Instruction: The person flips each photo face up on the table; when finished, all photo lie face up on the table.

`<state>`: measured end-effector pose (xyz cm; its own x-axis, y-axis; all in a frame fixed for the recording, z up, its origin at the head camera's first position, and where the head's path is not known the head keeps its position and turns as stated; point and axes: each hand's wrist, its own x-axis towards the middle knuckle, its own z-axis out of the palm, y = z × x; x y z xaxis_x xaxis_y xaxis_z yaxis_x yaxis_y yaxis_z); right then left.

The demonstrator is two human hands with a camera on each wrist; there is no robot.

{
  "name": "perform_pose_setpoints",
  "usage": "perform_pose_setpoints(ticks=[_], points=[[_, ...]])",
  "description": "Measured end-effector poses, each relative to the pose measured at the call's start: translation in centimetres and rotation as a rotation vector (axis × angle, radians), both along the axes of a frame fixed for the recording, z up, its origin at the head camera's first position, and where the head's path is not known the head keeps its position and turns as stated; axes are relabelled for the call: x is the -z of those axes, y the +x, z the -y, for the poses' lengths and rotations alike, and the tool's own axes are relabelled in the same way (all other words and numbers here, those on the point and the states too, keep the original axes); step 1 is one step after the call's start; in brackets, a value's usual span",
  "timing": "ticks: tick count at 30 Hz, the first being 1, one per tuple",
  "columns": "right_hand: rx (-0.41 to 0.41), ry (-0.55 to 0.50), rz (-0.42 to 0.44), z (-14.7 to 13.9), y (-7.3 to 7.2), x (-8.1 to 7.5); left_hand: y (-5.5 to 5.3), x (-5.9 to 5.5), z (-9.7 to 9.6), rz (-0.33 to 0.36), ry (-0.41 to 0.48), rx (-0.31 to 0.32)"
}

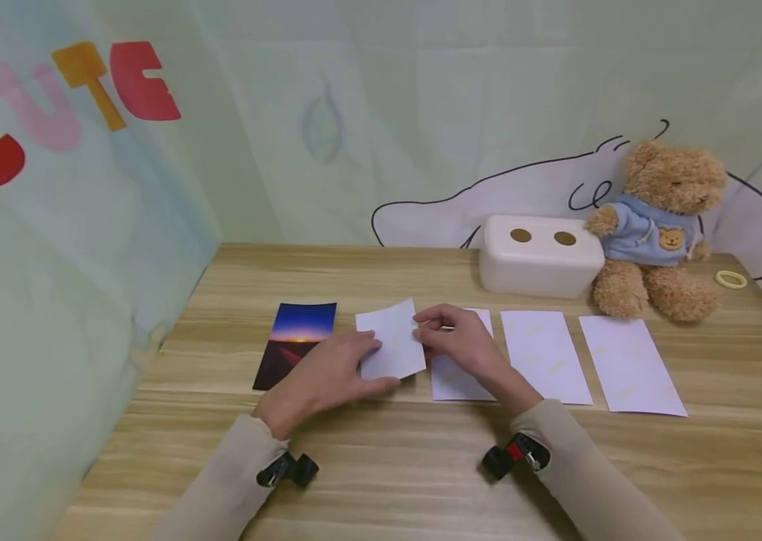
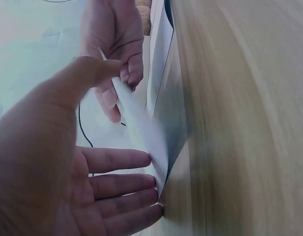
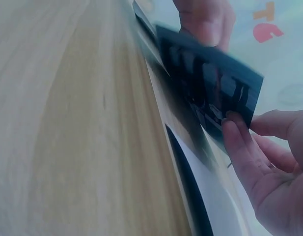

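Note:
A photo print (image 1: pixel 391 342) is lifted off the table, its white back towards the head camera. In the right wrist view, the dark picture side of the photo print (image 3: pixel 205 73) shows. My right hand (image 1: pixel 465 342) pinches its right edge between thumb and fingertips. At its left side, my left hand (image 1: pixel 327 368) touches the print with fairly straight fingers (image 2: pixel 124 160), the thumb by the near edge. Left of it lies a sunset photo (image 1: pixel 303 323) face up, partly behind the left hand. A white-backed print (image 1: pixel 458 383) lies partly under the right hand.
Two more face-down prints, a middle one (image 1: pixel 546 357) and a rightmost one (image 1: pixel 631 364), lie in the row. Behind them stand a white box (image 1: pixel 543 263) with two holes and a teddy bear (image 1: pixel 658 225). A yellow ring (image 1: pixel 730 279) lies by the wooden table's (image 1: pixel 381 473) right edge.

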<state>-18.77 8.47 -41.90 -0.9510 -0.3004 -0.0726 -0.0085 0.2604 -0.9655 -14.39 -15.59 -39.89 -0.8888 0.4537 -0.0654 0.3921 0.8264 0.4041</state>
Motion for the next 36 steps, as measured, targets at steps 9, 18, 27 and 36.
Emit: perform_pose_setpoints(ticks=[9, 18, 27, 36], points=[[0.006, -0.058, -0.034, 0.7, 0.2, -0.3, 0.3, -0.3, 0.1, -0.055, 0.056, -0.066], [0.027, -0.138, -0.111, 1.0, 0.7, -0.9, -0.1, -0.4, -0.3, -0.174, 0.337, -0.099], [0.015, -0.167, -0.15, 1.4, 1.4, -1.6, 0.0, -0.6, -0.5, -0.199, 0.474, -0.104], [-0.02, -0.223, -0.095, 1.9, 1.9, -1.7, 0.0, -0.7, -0.7, -0.163, 0.557, -0.127]])
